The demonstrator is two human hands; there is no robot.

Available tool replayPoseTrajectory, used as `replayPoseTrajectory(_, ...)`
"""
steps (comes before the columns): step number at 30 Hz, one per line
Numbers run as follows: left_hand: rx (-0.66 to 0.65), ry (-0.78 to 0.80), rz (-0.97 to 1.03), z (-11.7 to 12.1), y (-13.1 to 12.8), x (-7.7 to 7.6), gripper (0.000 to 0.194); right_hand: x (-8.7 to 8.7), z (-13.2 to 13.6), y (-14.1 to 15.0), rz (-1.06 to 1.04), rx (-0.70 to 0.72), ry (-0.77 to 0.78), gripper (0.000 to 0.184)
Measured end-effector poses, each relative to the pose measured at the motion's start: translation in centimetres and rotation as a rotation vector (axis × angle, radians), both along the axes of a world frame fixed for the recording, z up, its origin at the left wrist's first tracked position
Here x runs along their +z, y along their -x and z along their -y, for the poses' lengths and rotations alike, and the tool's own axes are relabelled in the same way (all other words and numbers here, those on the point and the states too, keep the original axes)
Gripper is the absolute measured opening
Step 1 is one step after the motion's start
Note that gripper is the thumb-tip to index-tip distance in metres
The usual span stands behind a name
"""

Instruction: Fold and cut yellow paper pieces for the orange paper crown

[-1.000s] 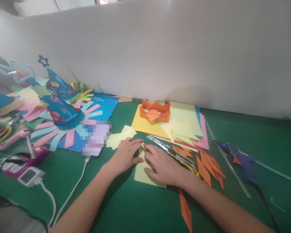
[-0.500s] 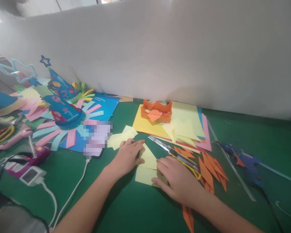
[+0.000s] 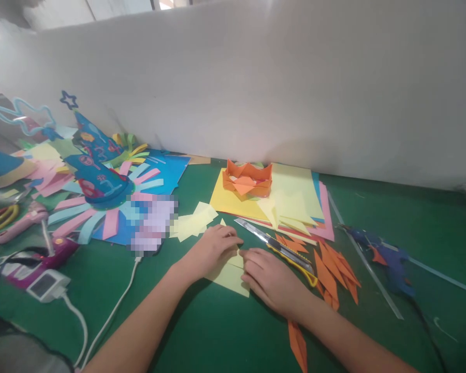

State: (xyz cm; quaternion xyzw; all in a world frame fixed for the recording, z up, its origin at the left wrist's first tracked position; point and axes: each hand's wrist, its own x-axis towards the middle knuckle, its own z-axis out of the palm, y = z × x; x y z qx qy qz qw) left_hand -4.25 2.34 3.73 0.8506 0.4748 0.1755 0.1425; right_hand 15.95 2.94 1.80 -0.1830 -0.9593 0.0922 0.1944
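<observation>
A sheet of pale yellow paper (image 3: 233, 282), partly folded, lies on the green tabletop between my hands. Across its upper left part bends my left hand (image 3: 217, 251), fingers closed on the folded portion and hiding much of it. From the right, my right hand (image 3: 274, 280) grips the paper's right edge, thumb and fingertips close to the left fingertips. A yellow utility knife (image 3: 279, 248) with its blade out rests just beyond the right hand. Folded orange paper pieces (image 3: 336, 269) are scattered beside it, and another orange piece (image 3: 297, 344) lies under the right forearm.
Pale yellow scraps (image 3: 192, 223) lie left of the hands. Behind stand an orange paper crown (image 3: 247, 178) and a stack of coloured sheets (image 3: 297, 181). A blue glue gun (image 3: 388, 259) is at right; cone hats (image 3: 101, 178), a phone (image 3: 155, 223) and a charging cable (image 3: 128, 285) are left.
My hands have drawn together over the paper. The left moved right and slightly down, and its fingers bent in. The paper has turned a little, and its fold is now mostly covered.
</observation>
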Motion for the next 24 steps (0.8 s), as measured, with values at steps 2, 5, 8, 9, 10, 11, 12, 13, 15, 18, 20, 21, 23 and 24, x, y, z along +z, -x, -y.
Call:
replayPoseTrajectory(2, 0.059, -0.016, -0.029, -0.1, 0.1, -0.5, 0.014, -0.1, -0.1, 0.2, 0.018, 0.014, 0.009, 0.016)
replayPoseTrajectory(5, 0.108, 0.001, -0.006, 0.0, 0.2, -1.0, 0.012, 0.2, -0.2, 0.1, -0.002, 0.033, -0.003, 0.015)
replayPoseTrajectory(8, 0.121, 0.016, 0.021, 0.1, 0.2, -1.0, 0.011, 0.7, -0.3, -0.3, -0.062, 0.052, -0.047, 0.017)
replayPoseTrajectory(9, 0.115, 0.013, 0.025, 0.2, 0.2, -0.9, 0.01, 0.8, -0.3, -0.5, -0.072, 0.064, -0.057, 0.018)
replayPoseTrajectory(10, 0.105, 0.008, 0.027, 0.2, 0.1, -0.9, 0.009, 1.0, -0.3, -0.7, -0.077, 0.081, -0.06, 0.02)
replayPoseTrajectory(11, 0.089, 0.005, 0.027, 0.1, 0.1, -0.8, 0.009, 1.1, -0.3, -0.9, -0.075, 0.1, -0.055, 0.021)
replayPoseTrajectory(12, 0.071, 0.004, 0.027, 0.1, 0.0, -0.7, 0.008, 1.2, -0.3, -1.0, -0.072, 0.12, -0.043, 0.022)
replayPoseTrajectory(13, 0.057, 0.006, 0.025, 0.1, 0.0, -0.6, 0.009, 1.2, -0.3, -1.2, -0.07, 0.134, -0.023, 0.023)
replayPoseTrajectory(15, 0.047, 0.013, 0.023, 0.2, 0.0, -0.5, 0.009, 1.1, -0.2, -1.4, -0.078, 0.13, 0.048, 0.022)
replayPoseTrajectory(18, 0.057, 0.022, 0.015, 0.3, 0.0, -0.5, 0.008, 0.7, -0.3, -1.4, -0.14, -0.001, 0.198, 0.02)
replayPoseTrajectory(20, 0.065, 0.029, 0.006, 0.3, 0.0, -0.6, 0.008, 0.6, -0.3, -1.2, -0.171, -0.129, 0.269, 0.015)
replayPoseTrajectory(21, 0.071, 0.032, 0.003, 0.3, 0.0, -0.6, 0.009, 0.5, -0.3, -1.0, -0.165, -0.176, 0.284, 0.011)
replayPoseTrajectory(23, 0.093, 0.044, 0.005, 0.4, 0.0, -0.7, 0.01, 0.4, -0.3, -0.7, -0.11, -0.213, 0.287, 0.013)
replayPoseTrajectory(24, 0.105, 0.054, 0.011, 0.4, 0.1, -0.8, 0.01, 0.4, -0.3, -0.6, -0.081, -0.214, 0.286, 0.017)
